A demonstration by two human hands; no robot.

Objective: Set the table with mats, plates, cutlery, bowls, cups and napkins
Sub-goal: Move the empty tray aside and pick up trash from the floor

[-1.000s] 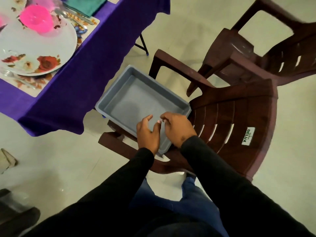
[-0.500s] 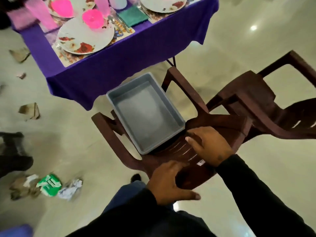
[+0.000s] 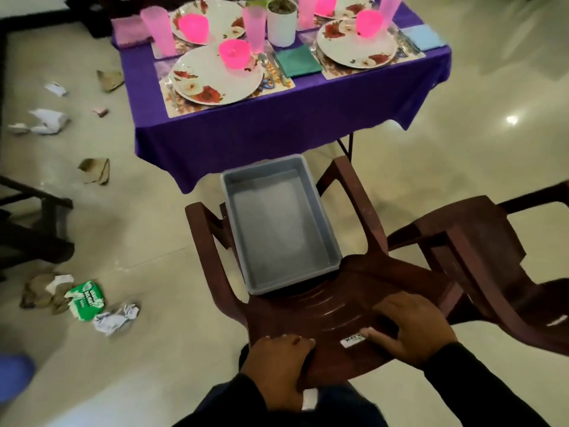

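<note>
Hands first: both are on the backrest of the dark brown plastic armchair (image 3: 335, 312). The left hand (image 3: 278, 363) has its grip wrapped shut around the backrest's top edge, fingers curled over it. The right hand (image 3: 412, 328) lies flatter on the slatted back, fingers spread and pressing down, thumb near the small white sticker, so its grip is more a loose clamp on the backrest than a fist.

On the chair's seat sits one empty grey rectangular plastic tub (image 3: 277, 223), its far end pointing at the desk. A second brown plastic chair (image 3: 480, 257) stands just beside the first, on the right.

The desk wears a purple tablecloth (image 3: 261, 127) and looks fully laid. Count as far as I can see: four white floral plates (image 3: 215, 77), four bright pink plastic bowls (image 3: 234, 53) with one on each plate, and four tall pale pink tumblers (image 3: 158, 30). One white pot (image 3: 281, 23) stands in the middle. One dark green folded napkin (image 3: 298, 60) lies between the two near settings, one light blue napkin (image 3: 423, 37) at the right edge. Cutlery (image 3: 272, 69) lies beside the near plate on a patterned placemat (image 3: 184, 106); too blurry to count.

Crumpled paper scraps (image 3: 89, 300) litter the tiled floor on the left.
</note>
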